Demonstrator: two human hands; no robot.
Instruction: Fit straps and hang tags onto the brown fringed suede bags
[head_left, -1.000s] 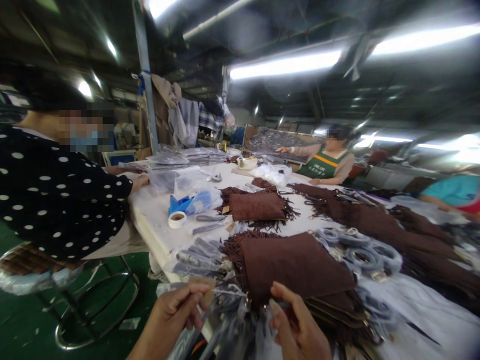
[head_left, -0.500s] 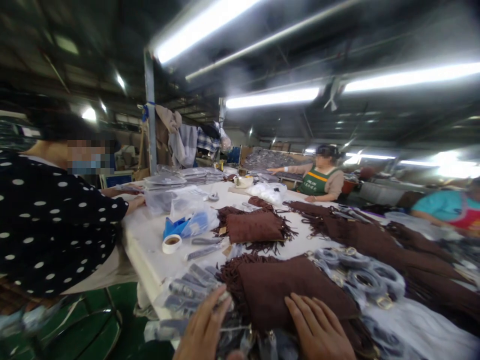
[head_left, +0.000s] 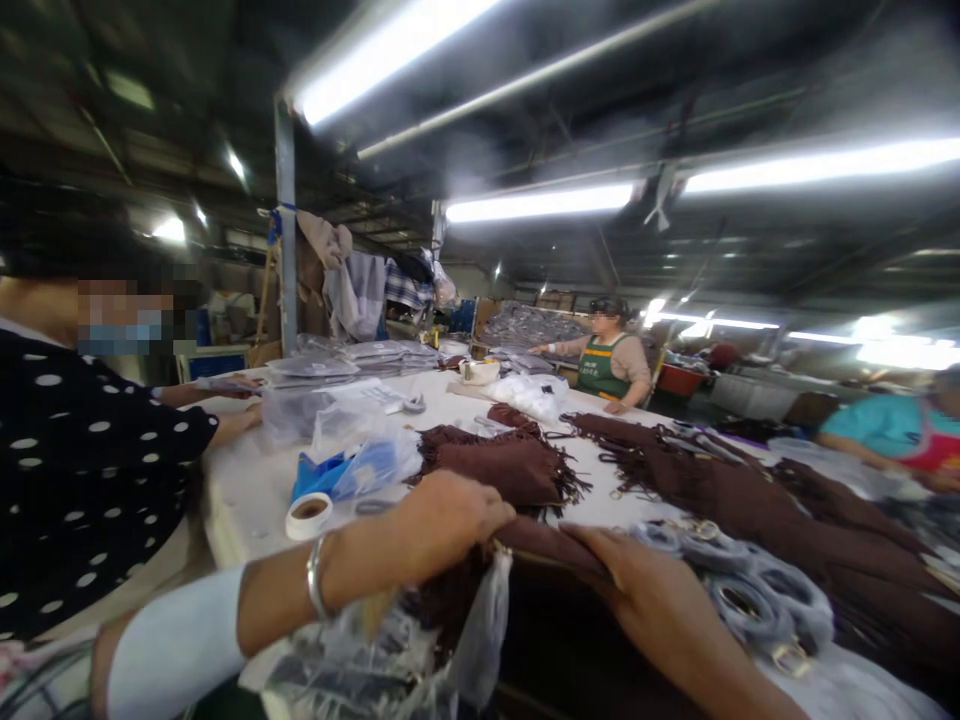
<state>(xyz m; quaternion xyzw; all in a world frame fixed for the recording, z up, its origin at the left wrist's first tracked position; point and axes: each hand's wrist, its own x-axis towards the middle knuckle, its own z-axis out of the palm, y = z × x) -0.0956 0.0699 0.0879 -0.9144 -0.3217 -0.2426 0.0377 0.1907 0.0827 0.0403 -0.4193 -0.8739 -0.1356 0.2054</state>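
Note:
Between my two hands is a brown fringed bag (head_left: 551, 545), raised at its far edge, with its dark side turned toward me. My left hand (head_left: 457, 515), a silver bangle at the wrist, has its fingers closed over the left part of that edge. On the right part, my right hand (head_left: 649, 590) grips with the thumb side uppermost; some of its fingers are hidden behind the bag. Clear plastic wrap (head_left: 484, 620) hangs below my left hand. Just beyond lies another brown fringed bag (head_left: 495, 465) on the white table (head_left: 247, 500).
A tape roll (head_left: 308, 515) and blue plastic (head_left: 322, 475) lie to the left. Wrapped coiled straps (head_left: 750, 600) and more brown fringed pieces (head_left: 750, 490) are at right. A person in dotted clothing (head_left: 97, 460) works at left; one in a green apron (head_left: 604, 365) stands across.
Both hands, earlier resting flat by the bag, have closed on its edge and lifted it. My left hand reached forward. The view shifted slightly.

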